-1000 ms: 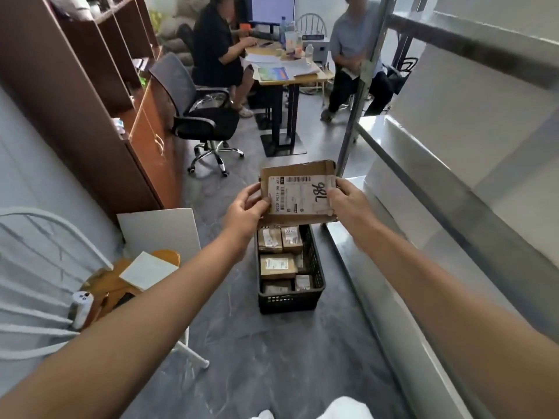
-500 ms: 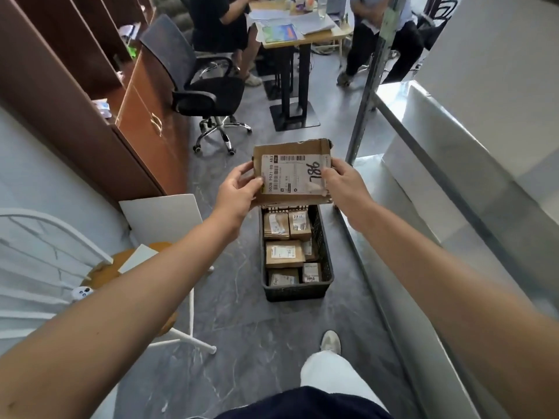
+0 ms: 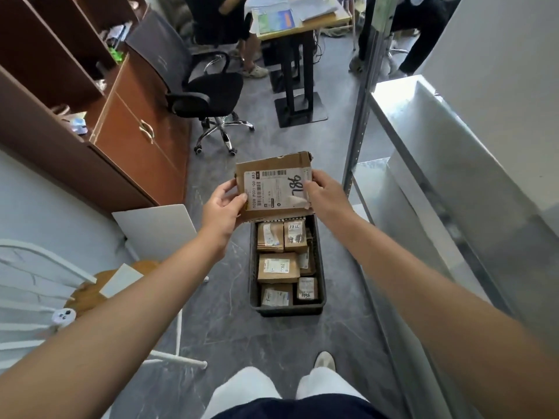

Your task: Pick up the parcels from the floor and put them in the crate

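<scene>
Aloft over crate (image 3: 287, 310), parcel (image 3: 273, 186) between left hand (image 3: 222, 207) and right hand (image 3: 327, 195)

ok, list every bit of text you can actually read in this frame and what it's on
"98L": handwritten on the label of the held parcel.
"5020 P021-00 A83": printed along the same label's left edge.
"98 LL": handwritten on a small parcel at the far end of the crate.
All other print, there and on the desk papers: too small or blurred to read.
</scene>
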Demonstrator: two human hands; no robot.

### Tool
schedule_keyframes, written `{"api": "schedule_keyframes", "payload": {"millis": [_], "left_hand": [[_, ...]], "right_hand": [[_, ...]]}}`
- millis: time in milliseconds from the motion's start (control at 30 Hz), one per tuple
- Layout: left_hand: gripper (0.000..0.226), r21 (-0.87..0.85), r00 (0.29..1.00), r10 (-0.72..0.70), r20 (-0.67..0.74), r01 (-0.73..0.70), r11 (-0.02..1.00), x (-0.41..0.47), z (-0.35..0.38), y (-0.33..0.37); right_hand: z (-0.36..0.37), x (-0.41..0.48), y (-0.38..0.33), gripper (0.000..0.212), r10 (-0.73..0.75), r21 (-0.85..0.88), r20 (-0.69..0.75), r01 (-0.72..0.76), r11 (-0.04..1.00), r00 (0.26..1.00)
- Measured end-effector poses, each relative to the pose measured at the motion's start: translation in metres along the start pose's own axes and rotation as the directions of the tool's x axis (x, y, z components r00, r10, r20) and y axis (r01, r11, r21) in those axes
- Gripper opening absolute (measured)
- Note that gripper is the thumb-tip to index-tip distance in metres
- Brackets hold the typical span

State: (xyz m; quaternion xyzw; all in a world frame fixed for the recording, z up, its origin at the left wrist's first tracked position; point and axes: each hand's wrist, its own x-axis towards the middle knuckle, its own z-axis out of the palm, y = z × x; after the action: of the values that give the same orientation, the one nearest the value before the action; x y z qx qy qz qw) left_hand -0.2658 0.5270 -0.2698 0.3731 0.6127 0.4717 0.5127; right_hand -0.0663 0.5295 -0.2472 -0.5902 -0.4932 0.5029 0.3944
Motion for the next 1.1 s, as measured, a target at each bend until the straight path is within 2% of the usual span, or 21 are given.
{"api": "schedule_keyframes", "payload": {"millis": [200,333,500,600,767,1000,1100], "left_hand": [[0.043,-0.013,0.997,-0.075,-0.032,0.075,0.997,0.019,0.024,-0.027],[0.039,0.049,0.993,-0.107,-0.043,0.109,0.993,0.038,0.026,-0.055],[0.04,0.15,0.985,-0.168,-0.028,0.17,0.974,0.083,0.023,-0.121],[0.045,0.233,0.974,-0.224,-0.026,0.223,0.946,0.11,0.013,-0.17],[0.05,0.396,0.94,-0.341,0.019,0.306,0.866,0.164,-0.009,-0.253],[0.051,0.579,0.899,-0.436,0.043,0.334,0.744,0.252,-0.034,-0.375],[0.056,0.613,0.878,-0.475,0.065,0.34,0.713,0.286,-0.04,-0.427]], "right_hand": [[-0.009,0.03,0.035,0.028,0.069,-0.005,0.017,-0.069,0.998,0.997],[-0.002,0.05,0.071,0.028,0.132,0.02,0.025,-0.132,0.991,0.991],[0.027,0.081,0.147,0.031,0.247,0.042,-0.043,-0.246,0.968,0.968],[0.054,0.096,0.204,0.04,0.365,0.054,-0.068,-0.362,0.931,0.929],[0.099,0.125,0.291,0.041,0.515,0.067,-0.082,-0.511,0.857,0.853],[0.157,0.185,0.412,0.039,0.654,0.059,-0.071,-0.651,0.757,0.754],[0.182,0.213,0.47,0.045,0.681,0.079,-0.066,-0.676,0.732,0.73]]}}
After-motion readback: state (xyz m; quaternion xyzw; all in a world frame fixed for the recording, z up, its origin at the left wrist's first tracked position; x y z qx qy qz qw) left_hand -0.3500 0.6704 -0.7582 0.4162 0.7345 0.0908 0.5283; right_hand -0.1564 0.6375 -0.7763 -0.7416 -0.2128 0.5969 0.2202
